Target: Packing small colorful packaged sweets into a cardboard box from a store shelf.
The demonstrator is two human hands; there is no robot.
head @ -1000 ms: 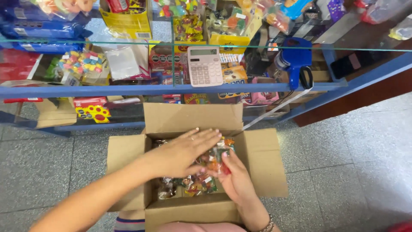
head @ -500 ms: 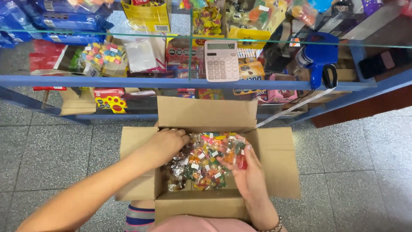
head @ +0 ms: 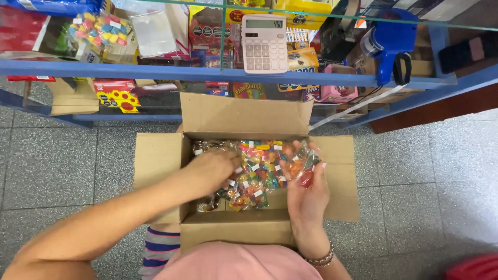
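An open cardboard box (head: 161, 155) rests on my lap with all flaps spread. Inside lie several small clear packets of colourful sweets (head: 259, 168). My left hand (head: 210, 168) reaches into the left side of the box, fingers curled down among the packets. At the box's right inner edge my right hand (head: 306, 192) is palm up, holding a small clear packet of sweets (head: 303, 163) between thumb and fingertips.
A blue-framed glass counter (head: 207, 72) stands right behind the box, its shelves packed with snack and toy packages. A pink calculator (head: 263, 44) and a blue price-label gun (head: 389, 41) sit on top. Grey speckled floor tiles (head: 415, 181) surround me.
My left hand slid from the middle of the box to its left side and dug in. My right hand rose with a packet toward the right edge.
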